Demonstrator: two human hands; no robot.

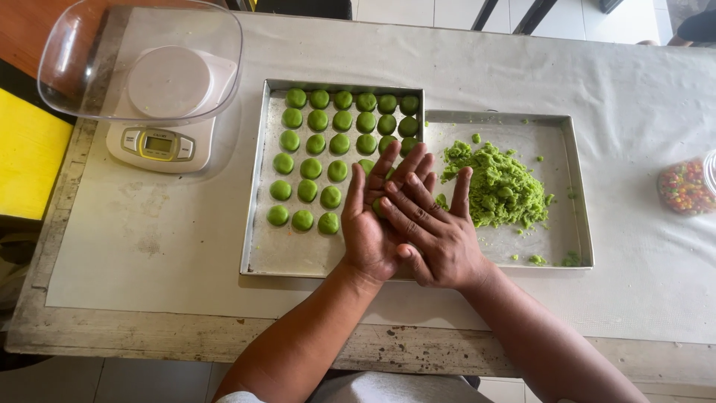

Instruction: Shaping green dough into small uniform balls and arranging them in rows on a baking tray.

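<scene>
Over the metal tray (257, 224), the right hand (432, 231) lay flat across the open left hand (373, 220). Both palms were pressed together on a green dough piece (377, 207), beside rows of green balls (321, 145).

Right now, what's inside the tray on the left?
Rows of little green dough balls sit in the left tray, with bare metal near the front. The left hand and right hand cover its right part.

At the far left of my table (149, 224) stands a white kitchen scale (160, 142) with a small, greyish rectangular screen (158, 145) set in an oval silver panel on its front, under a clear plastic bowl (142, 60). At the right edge sits a clear jar (688, 186) packed with small multicoloured sweets.
</scene>
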